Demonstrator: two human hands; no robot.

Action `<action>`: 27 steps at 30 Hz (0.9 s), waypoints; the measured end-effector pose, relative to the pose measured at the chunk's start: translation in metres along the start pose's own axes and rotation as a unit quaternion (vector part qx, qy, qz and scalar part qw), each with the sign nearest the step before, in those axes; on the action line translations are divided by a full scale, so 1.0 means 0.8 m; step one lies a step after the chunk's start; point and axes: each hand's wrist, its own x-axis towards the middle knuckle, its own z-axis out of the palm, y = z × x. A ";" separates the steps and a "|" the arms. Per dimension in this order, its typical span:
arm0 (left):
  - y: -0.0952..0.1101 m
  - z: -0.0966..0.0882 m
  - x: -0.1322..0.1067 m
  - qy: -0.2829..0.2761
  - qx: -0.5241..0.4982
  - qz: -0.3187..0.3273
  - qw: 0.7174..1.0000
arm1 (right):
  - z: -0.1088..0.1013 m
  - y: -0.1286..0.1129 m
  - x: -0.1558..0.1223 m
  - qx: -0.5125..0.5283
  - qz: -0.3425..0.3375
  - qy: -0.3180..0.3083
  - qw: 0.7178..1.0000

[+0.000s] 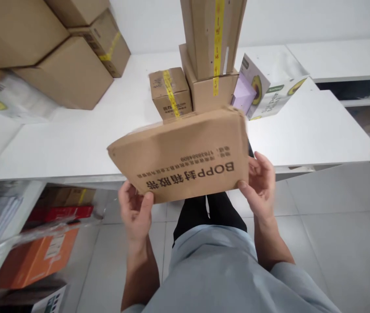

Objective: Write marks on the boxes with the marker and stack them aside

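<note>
I hold a brown cardboard box printed with "BOPP" and dark characters, raised in front of the white table's front edge. My left hand grips its lower left corner, thumb on the printed face. My right hand clasps the box's right side, fingers curled around the edge. The box tilts, its left end lower. Behind it a small taped carton sits on the table beside a tall stack of cartons with yellow tape.
The white table carries a white box with an avocado print at right and large brown cartons at back left. Under the table at left lie orange and red boxes. Grey tiled floor lies to the right.
</note>
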 end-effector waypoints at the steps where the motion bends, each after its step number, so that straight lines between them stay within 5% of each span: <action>1: 0.001 0.006 0.000 0.002 -0.002 0.027 1.000 | -0.003 0.005 0.003 0.001 -0.012 0.010 1.000; 3: -0.003 0.015 0.001 0.002 -0.001 0.046 0.999 | -0.003 0.022 0.006 -0.008 -0.010 0.022 1.000; 7: -0.020 0.015 0.002 -0.015 0.015 -0.013 1.000 | 0.002 0.061 -0.001 0.003 0.069 -0.019 0.997; 11: -0.030 0.005 0.002 -0.036 -0.004 -0.032 0.999 | -0.003 0.072 -0.008 0.014 0.105 -0.057 0.993; 15: -0.015 -0.003 0.012 -0.049 0.033 0.004 0.998 | -0.011 0.054 0.007 -0.046 0.032 -0.055 0.997; 20: 0.034 0.000 0.029 -0.094 0.288 0.101 0.948 | -0.008 0.005 0.041 -0.212 -0.114 -0.112 0.964; 27: 0.060 0.008 0.036 -0.133 0.391 0.085 0.907 | 0.002 -0.020 0.060 -0.340 -0.090 -0.175 0.920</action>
